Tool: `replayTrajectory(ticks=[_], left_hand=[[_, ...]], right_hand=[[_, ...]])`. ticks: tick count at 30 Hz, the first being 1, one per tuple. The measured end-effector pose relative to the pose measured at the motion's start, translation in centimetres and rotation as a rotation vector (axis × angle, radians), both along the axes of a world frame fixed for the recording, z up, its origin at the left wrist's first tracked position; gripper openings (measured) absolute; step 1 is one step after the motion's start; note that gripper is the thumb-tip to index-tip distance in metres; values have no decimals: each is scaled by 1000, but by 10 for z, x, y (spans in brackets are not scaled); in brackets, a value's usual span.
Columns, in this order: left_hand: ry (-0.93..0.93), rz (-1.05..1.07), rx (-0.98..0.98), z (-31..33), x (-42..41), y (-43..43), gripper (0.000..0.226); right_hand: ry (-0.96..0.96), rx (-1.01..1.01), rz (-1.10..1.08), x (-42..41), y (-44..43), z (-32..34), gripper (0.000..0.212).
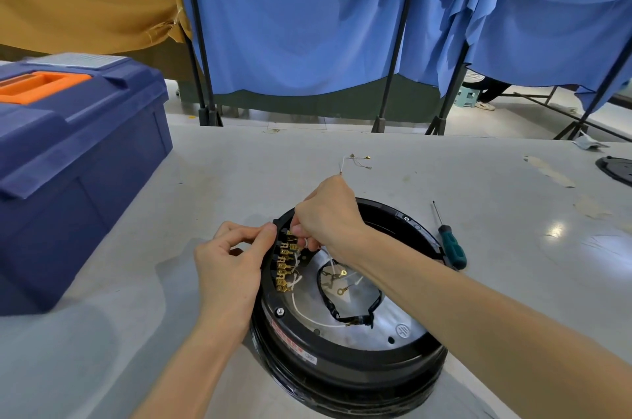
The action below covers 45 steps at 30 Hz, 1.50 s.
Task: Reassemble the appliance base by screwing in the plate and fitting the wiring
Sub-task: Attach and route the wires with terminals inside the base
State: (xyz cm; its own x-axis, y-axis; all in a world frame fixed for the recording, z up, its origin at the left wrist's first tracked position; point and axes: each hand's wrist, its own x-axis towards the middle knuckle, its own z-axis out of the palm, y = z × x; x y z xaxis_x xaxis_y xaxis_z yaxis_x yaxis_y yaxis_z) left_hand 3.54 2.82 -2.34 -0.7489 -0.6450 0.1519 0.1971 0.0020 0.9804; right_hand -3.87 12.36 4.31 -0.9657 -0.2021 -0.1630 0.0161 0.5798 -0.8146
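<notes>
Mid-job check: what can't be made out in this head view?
- Head view: the right hand hides which terminal its wire meets on the terminal strip.
- Red label on the appliance base: print too small.
- Black disc, right frame edge: cut off.

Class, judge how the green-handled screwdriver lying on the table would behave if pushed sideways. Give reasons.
The screwdriver would probably roll: its handle looks rounded and the table smooth. It is likely rigid, with a thin straight metal shaft. The appliance base beside it might stop a roll leftward.
</notes>
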Motion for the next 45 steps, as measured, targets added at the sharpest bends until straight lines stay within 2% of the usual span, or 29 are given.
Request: replayTrajectory(ticks=[4,7,10,14,16,17,20,21,24,27,31,33,35,45], left_hand=[[-7,-14,-41,-1,0,-4,22],[-12,0,-58,-2,0,-4,20],[-25,16,-76,-1,1,-4,18],[-38,15,-69,1,2,-4,17],[-46,18,-58,1,3,-3,17],[-48,18,-55,2,4,-3,17],[-50,27,-61,4,5,-1,18],[-54,30,-63,5,6,0,18],[-84,41,-65,8,8,1,13],[-94,89,-93,10,12,3,9],[-99,221,-164,13,16,8,20],[-112,245,-183,13,16,8,25],[-111,241,-190,13,15,8,28],[-116,232,-185,13,14,9,31]], right_hand=[[-101,-48,116,2,12,6,17],[-234,-149,200,2,25,13,6],[-361,-294,206,4,37,16,16],[-479,-418,209,11,51,20,18],[-379,-345,178,15,58,18,19],[-251,-270,175,16,62,15,18],[306,87,248,21,69,7,14],[428,181,298,23,70,5,16],[605,293,474,28,63,-5,22],[776,354,493,27,51,-13,15],[803,392,524,22,44,-14,14],[771,337,510,22,44,-13,14],[734,289,502,23,44,-12,12],[762,350,511,27,31,-10,7]])
